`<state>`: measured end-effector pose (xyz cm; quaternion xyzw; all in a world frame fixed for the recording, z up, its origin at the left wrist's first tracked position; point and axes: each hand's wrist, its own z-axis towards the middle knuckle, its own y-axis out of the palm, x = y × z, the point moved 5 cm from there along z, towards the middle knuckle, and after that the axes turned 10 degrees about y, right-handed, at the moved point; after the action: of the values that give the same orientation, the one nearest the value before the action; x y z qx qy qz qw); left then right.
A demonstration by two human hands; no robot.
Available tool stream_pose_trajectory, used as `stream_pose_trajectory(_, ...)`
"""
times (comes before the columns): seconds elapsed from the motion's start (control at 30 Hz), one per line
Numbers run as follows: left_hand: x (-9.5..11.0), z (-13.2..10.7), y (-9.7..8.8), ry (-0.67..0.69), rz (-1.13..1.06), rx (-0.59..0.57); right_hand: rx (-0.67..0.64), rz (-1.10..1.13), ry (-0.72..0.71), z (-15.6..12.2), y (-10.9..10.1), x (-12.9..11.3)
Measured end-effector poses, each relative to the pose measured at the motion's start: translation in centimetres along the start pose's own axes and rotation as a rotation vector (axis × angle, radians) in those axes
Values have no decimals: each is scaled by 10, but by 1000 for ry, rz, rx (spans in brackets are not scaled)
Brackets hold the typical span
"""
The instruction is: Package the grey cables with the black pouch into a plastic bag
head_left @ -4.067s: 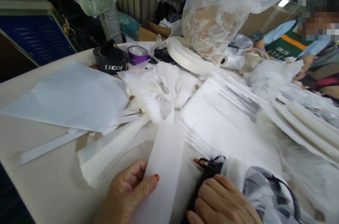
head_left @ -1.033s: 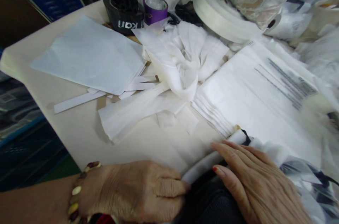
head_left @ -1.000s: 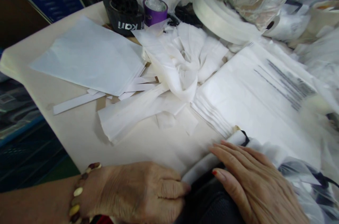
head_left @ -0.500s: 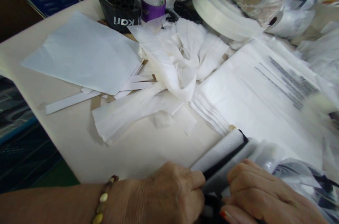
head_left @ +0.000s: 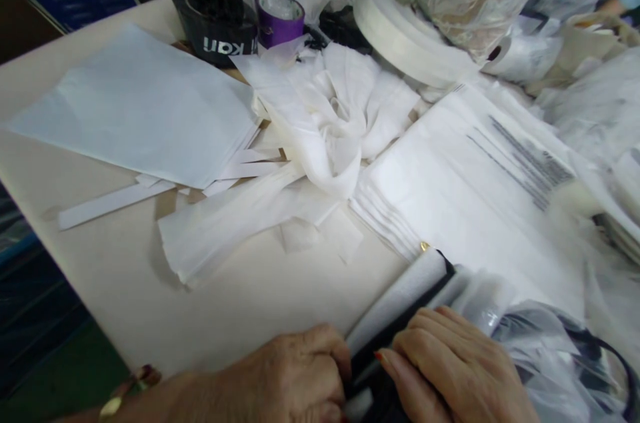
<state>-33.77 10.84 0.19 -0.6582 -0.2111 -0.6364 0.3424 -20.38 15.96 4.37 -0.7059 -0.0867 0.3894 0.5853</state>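
Observation:
At the bottom of the head view, both hands are closed on a black strip with white padding; I cannot tell what the whole article is. My left hand, with a beaded bracelet at the wrist, curls round its near left side. Its fingertips are hidden. Beside it my right hand presses over the black part, thumb towards the left hand. At the strip's far end shows a small gold-coloured metal piece. A clear plastic bag with dark contents lies right of the right hand.
Printed white plastic bags lie stacked beyond the hands. Further left are crumpled white tissue and pale sheets. Black tape, purple tape and a white roll stand at the back.
My right hand has moved up and left along the black strip, closer over it. My left hand has shifted left and stays closed. The whole view has swung slightly.

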Motion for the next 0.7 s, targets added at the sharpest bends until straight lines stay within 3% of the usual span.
stream_pose_trajectory(0.13,-28,-12,8,-295,-268,176,19,33,-4,0,1,0)
stream_pose_trajectory(0.2,-36,-12,12,-388,-376,195,52,45,-1,1,2,-1)
stream_pose_trajectory(0.43,-41,11,5,-315,-386,105,34,-78,103,8,25,-3)
stream_pose_trajectory(0.57,-38,21,-8,-289,-416,-26,46,-121,125,8,22,-5)
stream_pose_trajectory(0.7,-19,29,-14,-226,-374,-93,33,-144,190,6,13,-5)
